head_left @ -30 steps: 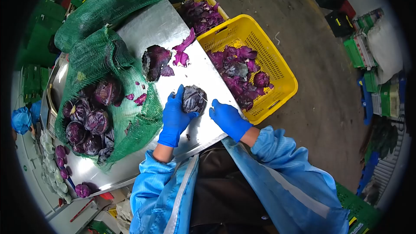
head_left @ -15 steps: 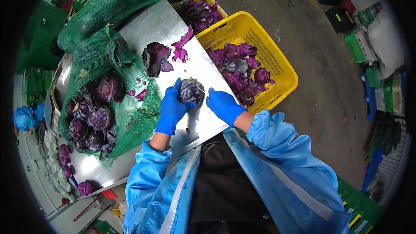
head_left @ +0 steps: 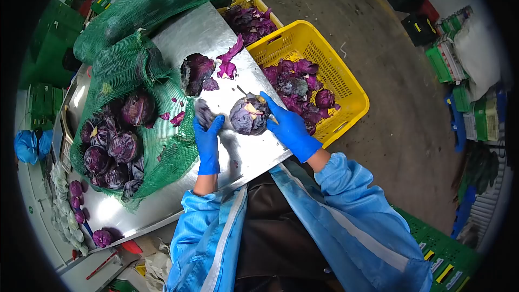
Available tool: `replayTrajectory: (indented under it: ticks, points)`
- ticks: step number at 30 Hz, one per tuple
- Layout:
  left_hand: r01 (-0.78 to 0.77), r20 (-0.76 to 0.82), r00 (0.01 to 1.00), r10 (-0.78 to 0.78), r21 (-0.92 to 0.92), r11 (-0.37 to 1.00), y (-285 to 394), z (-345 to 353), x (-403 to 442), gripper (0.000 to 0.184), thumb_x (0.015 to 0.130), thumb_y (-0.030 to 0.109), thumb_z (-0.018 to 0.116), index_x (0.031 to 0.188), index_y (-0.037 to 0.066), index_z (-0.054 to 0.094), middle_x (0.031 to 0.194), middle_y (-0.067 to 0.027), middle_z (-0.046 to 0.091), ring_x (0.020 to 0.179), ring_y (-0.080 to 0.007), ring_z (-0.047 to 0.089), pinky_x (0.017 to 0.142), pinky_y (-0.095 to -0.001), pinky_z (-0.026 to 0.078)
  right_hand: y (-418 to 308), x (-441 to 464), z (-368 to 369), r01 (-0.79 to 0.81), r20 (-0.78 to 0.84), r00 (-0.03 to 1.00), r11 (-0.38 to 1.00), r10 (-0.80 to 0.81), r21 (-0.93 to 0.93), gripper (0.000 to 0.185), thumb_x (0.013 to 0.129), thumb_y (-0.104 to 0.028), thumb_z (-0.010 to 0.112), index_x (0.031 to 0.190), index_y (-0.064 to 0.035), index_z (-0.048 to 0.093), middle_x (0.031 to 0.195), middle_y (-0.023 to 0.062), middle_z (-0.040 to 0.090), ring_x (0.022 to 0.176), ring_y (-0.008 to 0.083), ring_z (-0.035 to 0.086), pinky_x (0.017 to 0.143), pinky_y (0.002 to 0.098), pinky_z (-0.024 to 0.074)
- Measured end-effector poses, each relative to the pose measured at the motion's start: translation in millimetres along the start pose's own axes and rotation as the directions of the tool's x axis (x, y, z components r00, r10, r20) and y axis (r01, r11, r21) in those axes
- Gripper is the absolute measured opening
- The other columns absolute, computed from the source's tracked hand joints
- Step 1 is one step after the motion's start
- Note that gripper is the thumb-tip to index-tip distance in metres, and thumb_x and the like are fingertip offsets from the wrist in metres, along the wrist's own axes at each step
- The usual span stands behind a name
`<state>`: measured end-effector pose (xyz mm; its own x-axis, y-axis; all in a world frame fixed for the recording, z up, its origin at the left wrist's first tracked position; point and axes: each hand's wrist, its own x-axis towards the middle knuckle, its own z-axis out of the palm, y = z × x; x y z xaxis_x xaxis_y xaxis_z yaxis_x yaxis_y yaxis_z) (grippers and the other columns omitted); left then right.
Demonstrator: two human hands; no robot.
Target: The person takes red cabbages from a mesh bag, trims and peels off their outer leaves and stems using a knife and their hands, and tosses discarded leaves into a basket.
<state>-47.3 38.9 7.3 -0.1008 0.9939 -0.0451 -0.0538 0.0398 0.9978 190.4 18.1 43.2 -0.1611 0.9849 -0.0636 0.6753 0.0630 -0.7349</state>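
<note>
A trimmed red cabbage (head_left: pixel 247 118) rests on the metal table, its pale cut stem end facing up. My right hand (head_left: pixel 293 132) grips its right side, with thumb and forefinger around it. A slim, dark, pointed thing, possibly a knife blade, sticks out above the cabbage; how it is held is hidden. My left hand (head_left: pixel 207 143) is apart from the cabbage on its left, closed on a motion-blurred dark cabbage leaf (head_left: pixel 203 113). Behind that hand lie a large loose outer leaf (head_left: pixel 197 73) and a purple leaf piece (head_left: pixel 227 69).
An open green mesh sack (head_left: pixel 178 154) with several red cabbages (head_left: pixel 123 146) covers the table's left. Another full sack (head_left: pixel 151 0) lies at the back. Yellow crates (head_left: pixel 351 92) with leaf scraps stand beyond the table's (head_left: pixel 200 27) right edge. A person's blue sleeve (head_left: pixel 25 146) shows far left.
My left hand has left the cabbage and moved down-left, now with a leaf. My right hand has come onto the cabbage, whose pale stem end now shows.
</note>
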Motion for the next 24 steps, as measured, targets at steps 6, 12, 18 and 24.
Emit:
replayTrajectory:
  ticks: [6, 12, 18, 24]
  points:
    - [-0.208, 0.182, 0.975, 0.127, 0.554, 0.806, 8.3, 34.3, -8.4, 0.080, 0.068, 0.003, 0.068, 0.143, 0.005, 0.040, 0.142, -0.0152, 0.046, 0.131, -0.0316, 0.043, 0.109, -0.0379, 0.037, -12.5, -5.5, 4.3, 0.021, -0.051, 0.998, 0.997, -0.025, -0.073, 0.083, 0.083, -0.016, 0.063, 0.153, -0.0338, 0.020, 0.113, 0.0161, 0.065, 0.071, 0.0347, 0.066, 0.062, 0.0423, 0.0534]
    - [0.101, 0.287, 0.947, -0.145, 0.163, 0.981, 4.6, 49.5, 0.1, 0.080, 0.073, 0.008, 0.077, 0.143, 0.006, 0.038, 0.125, -0.0158, 0.051, 0.118, -0.0260, 0.053, 0.101, -0.0350, 0.044, -25.5, 2.6, -8.2, -0.042, 0.063, 0.997, 0.989, 0.052, -0.144, 0.075, 0.085, -0.018, 0.063, 0.150, -0.0345, 0.030, 0.104, 0.0183, 0.066, 0.069, 0.0342, 0.065, 0.060, 0.0423, 0.0518]
    - [-0.066, 0.172, 0.985, 0.003, 0.363, 0.930, 14.7, 55.9, -10.2, 0.084, 0.069, 0.020, 0.086, 0.140, 0.006, 0.042, 0.130, -0.0127, 0.050, 0.120, -0.0246, 0.052, 0.102, -0.0354, 0.042, 29.6, 28.0, -17.1, -0.066, -0.015, 0.998, 0.997, 0.066, 0.043, 0.052, 0.090, -0.025, 0.063, 0.139, -0.0175, 0.050, 0.092, 0.0182, 0.069, 0.071, 0.0273, 0.067, 0.061, 0.0341, 0.0510]
    - [-0.065, 0.185, 0.982, 0.024, 0.214, 0.975, 4.6, 28.9, -35.8, 0.090, 0.065, 0.009, 0.086, 0.141, 0.002, 0.039, 0.141, -0.0104, 0.046, 0.130, -0.0229, 0.044, 0.112, -0.0358, 0.033, 78.5, 57.4, -26.8, -0.439, -0.029, 0.798, 0.614, 0.601, 0.656, 0.046, 0.092, -0.025, 0.063, 0.135, -0.0109, 0.053, 0.087, 0.0078, 0.069, 0.054, 0.0149, 0.055, 0.046, 0.0292, 0.0461]
